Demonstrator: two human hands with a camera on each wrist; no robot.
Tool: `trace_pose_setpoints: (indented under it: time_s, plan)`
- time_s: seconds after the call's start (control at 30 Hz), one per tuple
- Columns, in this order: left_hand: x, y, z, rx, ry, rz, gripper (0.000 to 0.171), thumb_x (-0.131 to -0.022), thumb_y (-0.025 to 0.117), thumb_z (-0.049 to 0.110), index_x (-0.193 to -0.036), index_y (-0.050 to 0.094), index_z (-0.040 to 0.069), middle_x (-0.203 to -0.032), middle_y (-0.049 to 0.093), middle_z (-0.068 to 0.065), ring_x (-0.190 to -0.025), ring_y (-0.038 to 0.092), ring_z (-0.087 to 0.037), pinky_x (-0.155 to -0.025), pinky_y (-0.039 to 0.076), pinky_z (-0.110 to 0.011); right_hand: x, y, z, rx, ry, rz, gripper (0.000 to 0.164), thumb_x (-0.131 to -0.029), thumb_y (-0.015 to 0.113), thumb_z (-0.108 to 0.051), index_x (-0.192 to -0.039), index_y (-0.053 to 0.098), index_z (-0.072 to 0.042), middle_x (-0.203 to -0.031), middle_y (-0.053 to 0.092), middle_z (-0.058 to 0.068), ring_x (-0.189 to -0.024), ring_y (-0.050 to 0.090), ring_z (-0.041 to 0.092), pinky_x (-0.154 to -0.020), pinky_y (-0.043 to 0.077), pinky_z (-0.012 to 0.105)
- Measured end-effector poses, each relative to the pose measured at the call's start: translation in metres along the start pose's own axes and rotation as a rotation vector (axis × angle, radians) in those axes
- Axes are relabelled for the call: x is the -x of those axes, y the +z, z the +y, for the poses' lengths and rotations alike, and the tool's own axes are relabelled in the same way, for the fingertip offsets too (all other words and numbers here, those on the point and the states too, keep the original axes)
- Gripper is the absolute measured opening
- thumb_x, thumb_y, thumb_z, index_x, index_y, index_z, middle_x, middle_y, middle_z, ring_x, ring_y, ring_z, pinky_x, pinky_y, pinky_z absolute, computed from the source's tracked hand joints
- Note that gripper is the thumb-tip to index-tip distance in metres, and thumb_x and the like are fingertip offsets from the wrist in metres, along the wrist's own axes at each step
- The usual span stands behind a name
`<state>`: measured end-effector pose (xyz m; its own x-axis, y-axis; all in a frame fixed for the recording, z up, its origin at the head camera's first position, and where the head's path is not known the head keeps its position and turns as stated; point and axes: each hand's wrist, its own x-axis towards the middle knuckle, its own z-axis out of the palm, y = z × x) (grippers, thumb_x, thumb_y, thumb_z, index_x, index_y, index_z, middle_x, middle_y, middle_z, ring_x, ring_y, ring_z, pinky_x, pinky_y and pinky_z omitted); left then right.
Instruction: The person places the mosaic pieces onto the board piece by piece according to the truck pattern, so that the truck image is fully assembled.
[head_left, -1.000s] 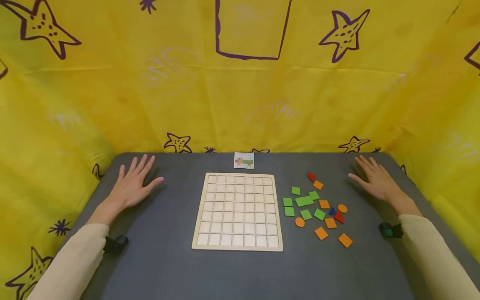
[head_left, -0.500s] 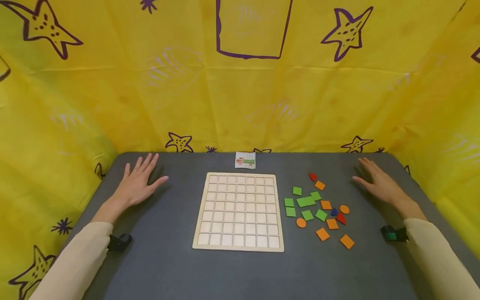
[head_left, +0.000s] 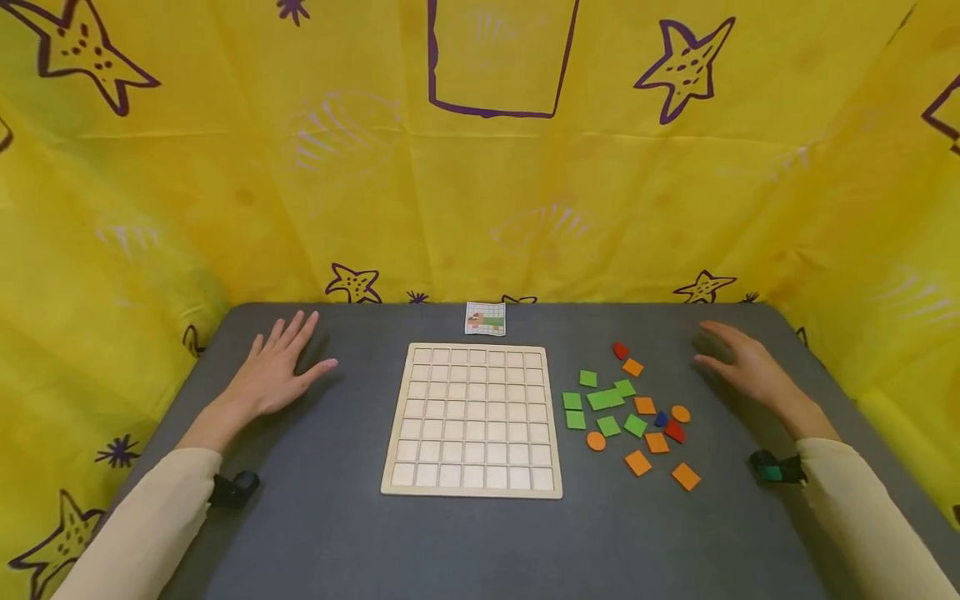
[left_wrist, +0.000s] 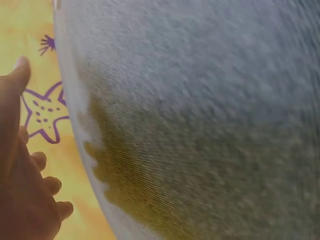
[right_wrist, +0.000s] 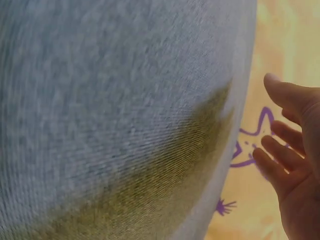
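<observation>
My left hand (head_left: 272, 372) hovers over the left part of the dark table with fingers spread, holding nothing. On the other side my right hand (head_left: 750, 367) holds nothing either; its fingers are loosely bent and lie to the right of the scattered pieces. Between the hands is a pale wooden grid board (head_left: 388, 450) with bare square cells. Flat pieces lie right of it: green squares (head_left: 588, 378), orange squares (head_left: 638, 463), orange discs (head_left: 596, 441), red pieces (head_left: 674, 431) and a small blue piece (head_left: 661, 419). In the wrist views both hands show beside the table surface.
A small picture card (head_left: 485, 318) with a coloured pattern on a grid lies behind the board, near the table's back edge. Yellow cloth (head_left: 480, 200) with purple drawings encloses the dark table (head_left: 465, 550) at the back and sides.
My right hand has turned and its fingers have drawn together and bent, shifting slightly left. The left hand has stayed nearly in place. Board, card and pieces lie as before.
</observation>
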<state>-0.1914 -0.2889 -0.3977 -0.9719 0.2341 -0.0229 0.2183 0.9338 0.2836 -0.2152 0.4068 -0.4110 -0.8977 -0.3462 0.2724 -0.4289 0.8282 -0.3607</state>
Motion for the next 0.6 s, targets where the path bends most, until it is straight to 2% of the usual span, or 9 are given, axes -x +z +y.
trace_pose_setpoints:
  time_s: [0.23,0.6]
  plan:
    - [0.001,0.001,0.007,0.015,0.026,-0.002,0.095,-0.093,0.051,0.062,-0.159,0.001,0.015,-0.162,0.001,-0.022,-0.142,0.006,-0.055,-0.111,0.004,-0.069,0.001,0.004,-0.012,-0.009,-0.036,0.020,0.051,-0.084,0.076,-0.003,-0.128,0.054,0.012,-0.126,0.054,0.035,-0.103,0.057,0.055,-0.083,0.047,0.064]
    - [0.007,0.009,0.027,-0.027,0.083,-0.022,0.092,-0.092,0.052,0.064,-0.159,0.014,0.015,-0.161,0.013,-0.021,-0.143,0.010,-0.053,-0.112,0.006,-0.068,0.004,0.008,-0.031,-0.027,-0.081,0.025,0.050,-0.082,0.075,0.000,-0.127,0.056,0.011,-0.127,0.056,0.031,-0.103,0.060,0.050,-0.084,0.048,0.060]
